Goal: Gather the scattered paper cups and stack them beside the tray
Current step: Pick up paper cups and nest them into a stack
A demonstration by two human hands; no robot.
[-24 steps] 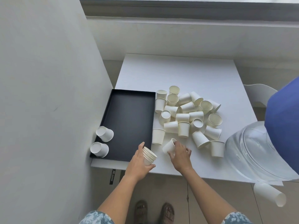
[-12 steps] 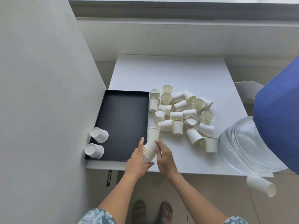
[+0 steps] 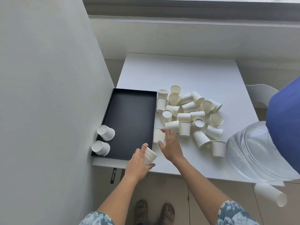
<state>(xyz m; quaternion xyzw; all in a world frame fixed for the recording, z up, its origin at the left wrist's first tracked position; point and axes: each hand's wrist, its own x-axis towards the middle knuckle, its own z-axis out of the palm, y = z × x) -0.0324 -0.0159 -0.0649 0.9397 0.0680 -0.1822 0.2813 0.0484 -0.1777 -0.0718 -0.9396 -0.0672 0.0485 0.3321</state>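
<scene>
Head camera: a person stands at a white table (image 3: 186,75), gathering paper cups. The left hand (image 3: 138,164) is clasped around a short nested stack (image 3: 150,155), held tilted at the table's near edge, just beside the black tray's (image 3: 129,119) near right corner. The right hand (image 3: 170,143) is spread, fingers splayed, reaching onto an upturned cup (image 3: 158,135) that stands against the tray's right rim; the hand is not yet closed on it.

The main pile of loose cups (image 3: 190,114) lies at three o'clock from the tray, some upright, some on their sides, many touching. Two more cups (image 3: 103,140) sit inside the tray at its nine o'clock edge, against the wall. One lies on the floor (image 3: 269,194) at roughly five o'clock from the table.

The cups look featherlight and thin-walled, likely to crush under a hard squeeze and to skid on the smooth tabletop; a gentle hold around the side wall, near the stiffer rolled rim, seems safest.

The table stands in a pale corner, a grey partition wall (image 3: 45,78) at nine o'clock, a clear water jug (image 3: 253,151) at four o'clock, a white chair (image 3: 261,93) beyond.
</scene>
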